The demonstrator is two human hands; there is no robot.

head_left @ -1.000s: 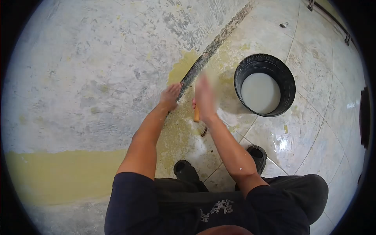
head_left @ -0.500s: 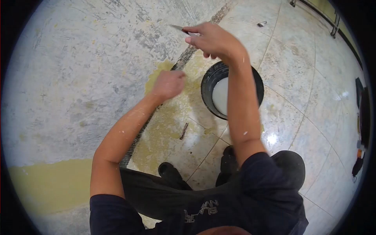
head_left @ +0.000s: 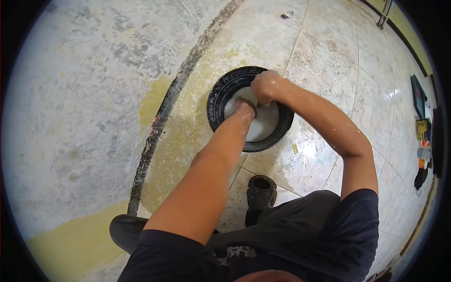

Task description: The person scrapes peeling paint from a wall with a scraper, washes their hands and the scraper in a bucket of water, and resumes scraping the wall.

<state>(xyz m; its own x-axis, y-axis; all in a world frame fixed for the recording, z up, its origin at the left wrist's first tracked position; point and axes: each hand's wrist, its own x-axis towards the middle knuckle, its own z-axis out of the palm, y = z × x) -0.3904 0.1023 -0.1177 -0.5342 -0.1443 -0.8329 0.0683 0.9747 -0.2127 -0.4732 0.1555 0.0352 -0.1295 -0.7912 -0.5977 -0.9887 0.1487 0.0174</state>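
A black bucket (head_left: 217, 107) stands on the tiles with milky white liquid (head_left: 264, 128) inside. My left hand (head_left: 244, 106) reaches down into it. Its fingers are hidden in or close to the liquid, so their pose is unclear. Over the bucket's far right part, my right hand (head_left: 267, 86) is closed with the wrist bent. The scraper with a thin blade, visible in this hand half a second ago, is mostly hidden behind the fingers now.
A rough dark strip (head_left: 181, 77) divides the tiled floor from a scuffed grey-white surface with yellow patches (head_left: 80, 239). A small metallic object (head_left: 286, 15) lies on the far tiles. Along the right edge are a dark green case (head_left: 418, 96) and several small items.
Both hands have moved from the strip to the bucket; my left hand is now inside it. My right hand has lowered with the scraper. The view has shifted, placing the bucket farther left.
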